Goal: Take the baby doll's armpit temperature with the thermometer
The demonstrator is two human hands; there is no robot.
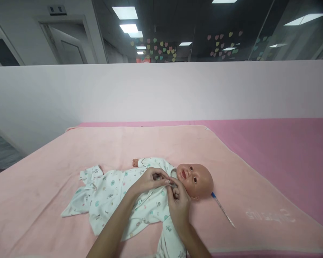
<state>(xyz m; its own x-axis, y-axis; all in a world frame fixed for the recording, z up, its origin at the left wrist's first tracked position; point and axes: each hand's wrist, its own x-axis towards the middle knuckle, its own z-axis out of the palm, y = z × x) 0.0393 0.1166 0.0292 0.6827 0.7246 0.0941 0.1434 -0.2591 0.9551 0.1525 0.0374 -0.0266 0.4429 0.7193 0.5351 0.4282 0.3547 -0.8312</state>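
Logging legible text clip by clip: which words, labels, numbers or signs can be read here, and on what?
No text reads clearly.
Embossed lettering on the pink blanket: too faint to read.
Plate above the door: too small.
Red sign beyond the partition: blurred.
Blue-tipped thermometer: markings too small.
Sleepsuit on the doll: small pictures, no legible words.

- Left hand (150,181): bare, slim fingers (161,176); forearm unsleeved down to the lower edge of view.
- Right hand (179,206): bare likewise, forearm unsleeved.
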